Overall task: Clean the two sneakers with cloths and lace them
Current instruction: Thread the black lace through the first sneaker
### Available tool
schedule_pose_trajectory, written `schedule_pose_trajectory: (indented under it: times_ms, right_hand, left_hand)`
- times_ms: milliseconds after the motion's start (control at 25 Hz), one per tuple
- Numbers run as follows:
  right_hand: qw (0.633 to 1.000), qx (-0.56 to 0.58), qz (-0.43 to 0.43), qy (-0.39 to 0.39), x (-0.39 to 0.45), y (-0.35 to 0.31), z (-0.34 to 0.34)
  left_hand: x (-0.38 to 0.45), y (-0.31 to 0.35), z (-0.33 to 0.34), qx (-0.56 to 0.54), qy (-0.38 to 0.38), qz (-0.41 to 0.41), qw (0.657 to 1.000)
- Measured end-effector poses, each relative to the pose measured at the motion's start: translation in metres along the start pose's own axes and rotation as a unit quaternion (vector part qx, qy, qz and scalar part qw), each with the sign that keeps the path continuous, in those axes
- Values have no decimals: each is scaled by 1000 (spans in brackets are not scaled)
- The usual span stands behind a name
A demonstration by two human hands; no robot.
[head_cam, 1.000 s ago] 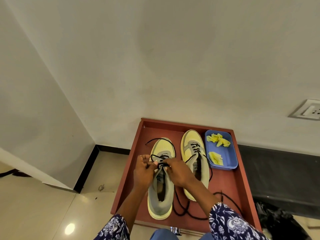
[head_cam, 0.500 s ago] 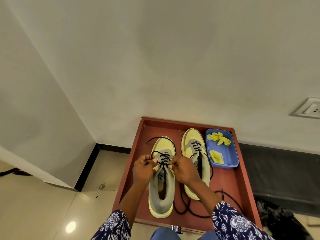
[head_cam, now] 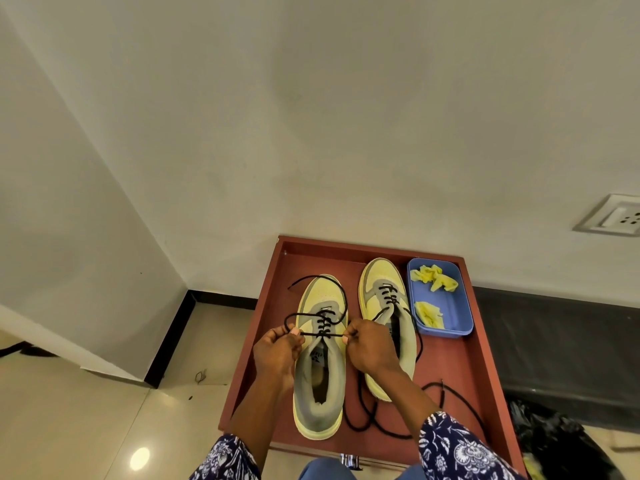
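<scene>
- Both hands pinch one black lace [head_cam: 322, 336]. The left hand [head_cam: 277, 351] holds it by the left row of holes, and the right hand [head_cam: 369, 346] holds it by the right row.
- Between the two pinches the lace runs flat across the shoe, from 9 o'clock to 3 o'clock.
- Under the hands sits the left sneaker [head_cam: 320, 368]. Its toe points to 12 o'clock and its heel to 6 o'clock, so the lace crosses the shoe's long way.
- From the left pinch, the loose end loops up over the toe toward 12 o'clock and 11 o'clock.
- Next I think the lace gets pulled snug, then goes through the next pair of holes, toward 6 o'clock.
- Both hands are about the same way from those holes, one on each side.
- Just beside it at 3 o'clock stands the right sneaker [head_cam: 389, 323], toe to 12 o'clock too. It has some laces in, and its long loose ends lie on the red tray [head_cam: 460, 368] toward 5 o'clock.
- At 2 o'clock a blue tub [head_cam: 450, 310] holds the yellow cloths [head_cam: 434, 280].
</scene>
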State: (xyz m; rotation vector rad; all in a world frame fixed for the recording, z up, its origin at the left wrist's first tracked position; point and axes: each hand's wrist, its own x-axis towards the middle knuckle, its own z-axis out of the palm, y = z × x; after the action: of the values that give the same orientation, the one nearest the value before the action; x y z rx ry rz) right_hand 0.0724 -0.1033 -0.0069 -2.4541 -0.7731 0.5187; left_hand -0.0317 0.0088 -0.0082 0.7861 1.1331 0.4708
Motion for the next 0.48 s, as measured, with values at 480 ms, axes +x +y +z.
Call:
schedule_pose_trajectory:
  times_ms: [480]
  right_hand:
    - [989, -70, -115, -68, 0, -12, -7]
  left_hand:
    - [9, 7, -14, 597, -120, 352, 710]
